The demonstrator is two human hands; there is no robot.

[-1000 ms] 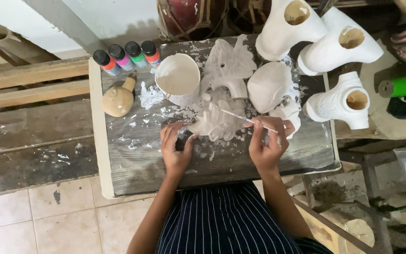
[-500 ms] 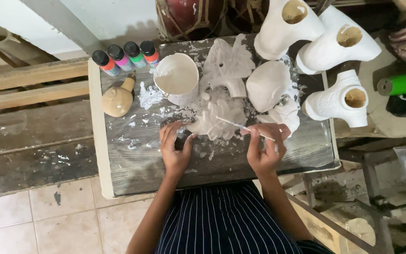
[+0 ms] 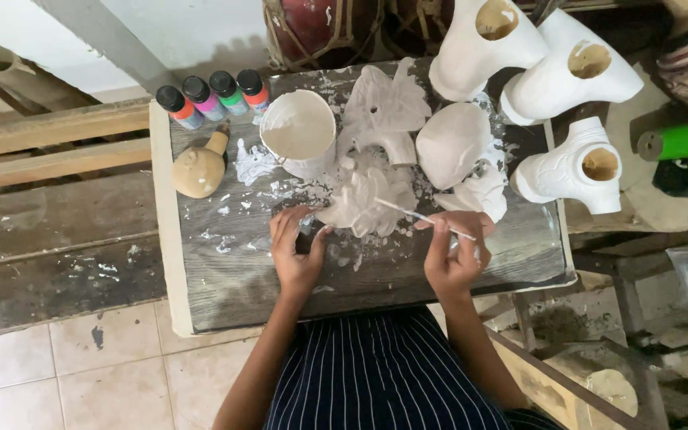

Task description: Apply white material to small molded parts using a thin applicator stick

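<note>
A white-coated carved piece (image 3: 369, 201) lies in the middle of a paint-spattered wooden board (image 3: 232, 271). My left hand (image 3: 296, 251) rests on the board and steadies the piece's left edge with its fingertips. My right hand (image 3: 454, 253) grips a thin white brush (image 3: 420, 216) whose tip lies on the piece. A white cup of white paint (image 3: 300, 131) stands just behind the piece. My striped apron shows below the board.
Four small paint bottles (image 3: 215, 95) line the board's back left, beside a tan gourd-shaped figure (image 3: 199, 167). More white carved pieces (image 3: 384, 103), a white rounded piece (image 3: 454, 143) and three white hollow figures (image 3: 571, 167) crowd the back right. A green tube (image 3: 682, 139) lies far right.
My right hand has slid the brush slightly left across the carved piece. My left hand has stayed at the piece's edge.
</note>
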